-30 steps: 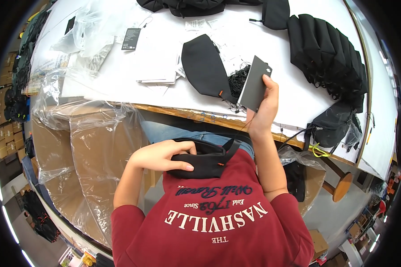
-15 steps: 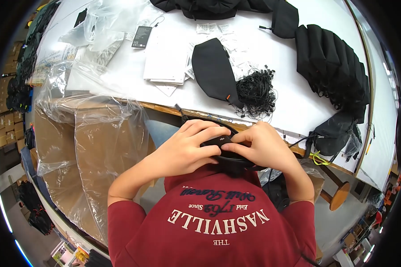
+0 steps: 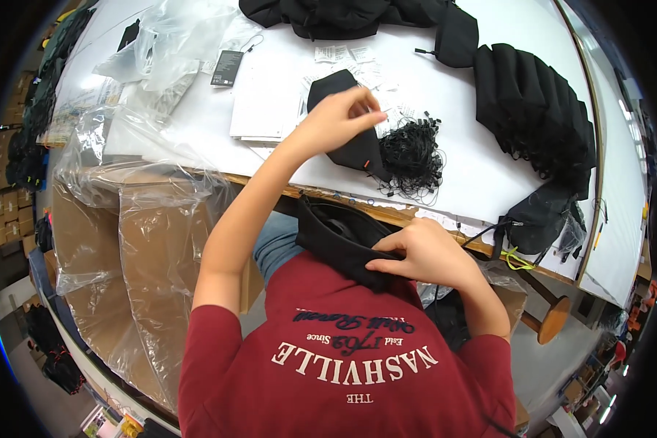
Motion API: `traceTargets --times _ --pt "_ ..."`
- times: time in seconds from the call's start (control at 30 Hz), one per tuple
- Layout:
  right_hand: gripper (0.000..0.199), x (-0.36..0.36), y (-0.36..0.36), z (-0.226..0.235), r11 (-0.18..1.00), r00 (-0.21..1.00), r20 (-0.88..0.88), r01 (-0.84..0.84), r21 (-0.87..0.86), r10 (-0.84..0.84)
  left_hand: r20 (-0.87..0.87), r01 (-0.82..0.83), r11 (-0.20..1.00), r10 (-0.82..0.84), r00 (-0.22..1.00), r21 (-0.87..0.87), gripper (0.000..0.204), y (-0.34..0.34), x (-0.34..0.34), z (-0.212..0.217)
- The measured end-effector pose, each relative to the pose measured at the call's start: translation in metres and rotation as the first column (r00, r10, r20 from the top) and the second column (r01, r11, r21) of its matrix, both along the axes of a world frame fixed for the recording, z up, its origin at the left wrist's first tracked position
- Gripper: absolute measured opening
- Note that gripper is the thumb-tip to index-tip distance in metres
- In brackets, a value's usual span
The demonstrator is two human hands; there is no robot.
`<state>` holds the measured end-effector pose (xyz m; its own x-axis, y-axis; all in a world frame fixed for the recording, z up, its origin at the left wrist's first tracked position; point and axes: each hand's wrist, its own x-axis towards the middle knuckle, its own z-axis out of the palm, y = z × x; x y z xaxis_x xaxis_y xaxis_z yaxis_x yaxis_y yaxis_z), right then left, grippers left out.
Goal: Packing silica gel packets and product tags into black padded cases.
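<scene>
My right hand (image 3: 427,252) grips the edge of a black fabric pouch (image 3: 336,241) with thumb and fingers. The pouch rests against my lap below the table edge, its mouth gaping. Raised over the table, my left hand (image 3: 343,120) is loosely curled, with a gap between thumb and fingers and nothing visible in it. Beneath it lies another flat black pouch (image 3: 354,153) with a small orange tab, partly covered by the hand. Right beside that pouch is a tangled heap of thin black cords (image 3: 412,157) with small plastic ends.
White papers (image 3: 259,109) and a black hang tag (image 3: 227,68) lie left on the white table. Black pouches stand in a row (image 3: 533,109) at the right; more black fabric (image 3: 343,18) is piled at the back. A plastic-lined cardboard box (image 3: 153,270) stands left of me.
My left hand has let go of the pouch on my lap and moved up and forward over the table. My right hand keeps hold of the pouch, which now shows its opening.
</scene>
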<state>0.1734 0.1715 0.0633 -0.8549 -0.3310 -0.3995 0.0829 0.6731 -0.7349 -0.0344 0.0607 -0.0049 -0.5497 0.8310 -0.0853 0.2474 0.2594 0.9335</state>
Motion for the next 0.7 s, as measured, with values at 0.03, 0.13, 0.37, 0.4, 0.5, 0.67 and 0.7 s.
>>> traceTargets --times 0.03,0.13,0.37,0.4,0.5,0.67,0.7 --pt "0.026 -0.001 -0.003 0.001 1.000 1.000 -0.022 -0.001 0.001 0.001 -0.462 -0.114 0.993 0.082 0.883 -0.042 0.036 0.011 -0.011 -0.025" --pt "0.021 0.004 0.002 0.003 0.999 0.992 -0.127 0.025 0.025 -0.021 -0.724 -0.185 0.966 -0.005 0.690 -0.182 0.041 0.038 -0.023 -0.051" --pt "0.016 0.016 0.027 0.004 0.979 0.929 -0.351 0.168 0.117 -0.118 -0.476 -0.169 0.982 0.111 0.872 -0.081 0.022 0.042 -0.030 -0.032" --pt "0.015 0.014 0.031 0.006 0.963 0.911 -0.399 0.194 0.187 -0.106 -0.235 -0.111 0.993 0.115 0.965 0.031 0.018 0.039 -0.024 -0.013" --pt "0.016 0.009 0.039 0.005 0.920 0.860 -0.505 0.251 0.301 -0.069 -0.030 0.002 0.976 0.005 1.000 0.217 0.015 0.011 0.003 0.034" --pt "0.017 -0.005 0.039 0.008 0.921 0.824 -0.564 0.260 0.291 -0.055 -0.542 0.258 0.963 -0.177 0.821 0.076 0.015 -0.033 0.026 0.059" --pt "0.017 -0.006 0.037 0.010 0.921 0.824 -0.564 0.261 0.291 -0.055 -0.577 0.150 0.985 -0.073 0.814 0.087 0.024 -0.040 0.029 0.059"
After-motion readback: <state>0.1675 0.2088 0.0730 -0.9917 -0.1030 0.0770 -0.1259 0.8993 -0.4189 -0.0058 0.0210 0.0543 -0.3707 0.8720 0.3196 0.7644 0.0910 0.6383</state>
